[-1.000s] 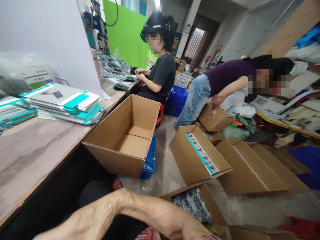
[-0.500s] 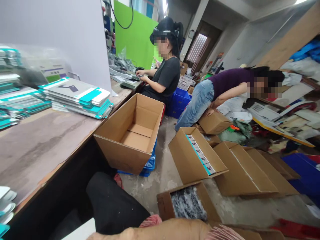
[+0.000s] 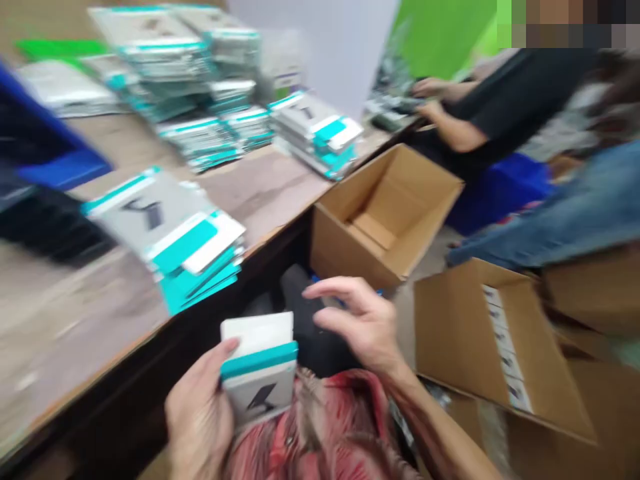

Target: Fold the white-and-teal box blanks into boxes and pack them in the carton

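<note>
My left hand point(image 3: 203, 400) grips a small white and teal carton point(image 3: 260, 373) by its left side, with the thumb at its top. A white flap stands up at the carton's upper end, and a dark device is printed on its front. To the right of the carton, my right hand point(image 3: 355, 317) is raised with thumb and fingers apart, holding nothing. A stack of flat printed cartons point(image 3: 155, 213) lies near the table edge, left of and beyond my hands. The picture is blurred by motion.
An open cardboard box point(image 3: 360, 247) stands beside the table point(image 3: 270, 193). Another box point(image 3: 460, 333) at the right holds a row of cartons. More carton stacks point(image 3: 165, 73) and a blue bin point(image 3: 50, 127) are on the table. A co-worker's arm point(image 3: 460, 130) reaches over its far end.
The view has swung left and down. Both my hands and the held carton now show; before, only a forearm and a white corner were at the bottom edge.
</note>
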The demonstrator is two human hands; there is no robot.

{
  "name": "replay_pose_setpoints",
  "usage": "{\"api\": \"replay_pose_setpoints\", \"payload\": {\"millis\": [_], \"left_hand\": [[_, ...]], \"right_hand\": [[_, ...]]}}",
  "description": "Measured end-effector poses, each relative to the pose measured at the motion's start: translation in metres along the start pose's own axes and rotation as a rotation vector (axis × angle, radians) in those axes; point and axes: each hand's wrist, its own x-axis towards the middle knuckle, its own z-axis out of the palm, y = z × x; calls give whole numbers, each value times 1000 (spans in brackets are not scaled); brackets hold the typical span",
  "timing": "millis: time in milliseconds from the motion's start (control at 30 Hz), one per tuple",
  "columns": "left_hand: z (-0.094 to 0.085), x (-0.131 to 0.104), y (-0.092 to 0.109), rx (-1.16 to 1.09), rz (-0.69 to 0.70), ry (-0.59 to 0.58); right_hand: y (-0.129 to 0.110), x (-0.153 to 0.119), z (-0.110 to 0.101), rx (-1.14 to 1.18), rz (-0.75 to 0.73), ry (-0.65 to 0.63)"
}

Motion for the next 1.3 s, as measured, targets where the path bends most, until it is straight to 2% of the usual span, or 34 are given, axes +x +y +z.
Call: {"api": "replay_pose_setpoints", "payload": {"millis": [33, 67, 133, 200, 267, 400, 533, 667, 833, 900, 967, 1033, 1133, 1200, 1300], "left_hand": [[-3, 1, -1, -13, -1, 69], [-5, 1, -2, -56, -22, 95], [-5, 0, 0, -87, -58, 80], [-2, -4, 4, -104, -65, 56], [0, -10, 6, -116, -48, 47], [0, -13, 4, -133, -23, 49], [-6, -14, 1, -159, -39, 65], [-12, -14, 3, -206, -51, 71], [-19, -11, 4, -224, -88, 16], [-20, -9, 4, -222, -88, -6], [-20, -8, 3, -209, -88, -27], [-20, -9, 2, -190, -73, -52], [-22, -11, -3, -189, 15, -136], [-24, -13, -8, -155, 109, -238], [-30, -14, -17, -33, 210, -345]], "right_hand": [[11, -6, -4, 97, 59, 146], [23, -12, -4, 180, 146, 123], [41, -27, 3, 362, 318, -66], [50, -41, 18, 510, 419, -272], [51, -48, 36, 567, 450, -325], [49, -46, 63, 487, 532, -193], [50, -46, 75, 488, 564, -138], [46, -50, 79, 468, 584, -152], [39, -48, 78, 523, 586, -148], [39, -40, 72, 535, 609, -226], [38, -24, 65, 466, 629, -364], [34, -2, 57, 271, 577, -514], [18, 37, 53, -48, 383, -747], [5, 56, 59, -271, 176, -972], [-7, 68, 73, -710, -279, -1239]]}}
